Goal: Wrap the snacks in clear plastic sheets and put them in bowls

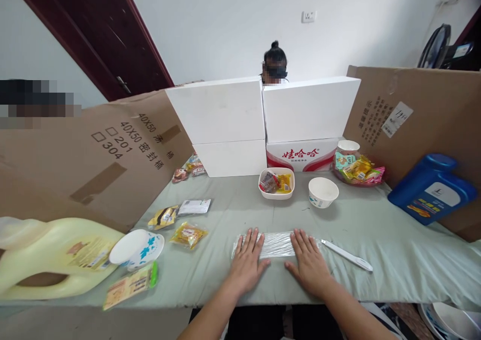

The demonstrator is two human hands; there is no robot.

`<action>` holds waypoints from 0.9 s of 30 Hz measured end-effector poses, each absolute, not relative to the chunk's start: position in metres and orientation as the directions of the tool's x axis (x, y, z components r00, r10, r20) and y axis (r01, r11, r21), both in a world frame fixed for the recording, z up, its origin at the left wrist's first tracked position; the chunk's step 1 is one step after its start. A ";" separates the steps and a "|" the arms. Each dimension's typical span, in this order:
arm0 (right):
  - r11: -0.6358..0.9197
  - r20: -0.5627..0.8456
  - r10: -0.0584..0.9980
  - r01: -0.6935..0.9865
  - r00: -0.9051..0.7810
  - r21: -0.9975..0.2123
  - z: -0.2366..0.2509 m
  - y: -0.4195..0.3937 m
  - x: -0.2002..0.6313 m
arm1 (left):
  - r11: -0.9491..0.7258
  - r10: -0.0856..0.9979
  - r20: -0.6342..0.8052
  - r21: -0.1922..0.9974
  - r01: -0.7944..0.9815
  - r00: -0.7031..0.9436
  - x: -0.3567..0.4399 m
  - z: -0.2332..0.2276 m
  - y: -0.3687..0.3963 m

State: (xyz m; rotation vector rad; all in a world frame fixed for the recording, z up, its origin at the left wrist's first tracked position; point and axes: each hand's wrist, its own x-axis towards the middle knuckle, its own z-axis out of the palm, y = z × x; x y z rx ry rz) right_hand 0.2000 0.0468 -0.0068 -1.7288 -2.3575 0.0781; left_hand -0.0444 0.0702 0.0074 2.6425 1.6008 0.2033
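Both hands flat, fingers spread, nothing pinched: left hand [248, 260] and right hand [308, 261] press down on each end of a clear plastic bag [276, 245] near the bench's [376, 230] front edge. White knife [347, 255] lies just right. The back-edge carton [301, 154] reads 娃哈哈; left cardboard [93, 154] says 40X50, 201, 304.

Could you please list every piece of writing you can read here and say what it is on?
"40X50", "201", "304": brown cardboard panel at left.
"娃哈哈": red-and-white carton.
Blue plastic jug's label, yellow jug's label, snack packets, right cardboard's print: too small or blurred.
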 end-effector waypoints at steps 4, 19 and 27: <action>0.289 0.241 0.936 0.951 -0.255 -0.114 -0.014 0.027 0.224 | -0.361 0.932 0.070 0.076 0.929 0.356 -0.077 0.008 0.073; 0.388 0.373 0.881 0.895 -0.291 -0.218 0.014 -0.035 0.243 | -0.609 0.793 0.254 0.311 0.729 0.554 -0.001 0.041 0.001; 0.600 0.200 0.800 0.765 -0.566 -0.234 0.028 -0.030 0.249 | -0.625 0.766 0.112 0.357 0.694 0.633 -0.008 0.045 -0.003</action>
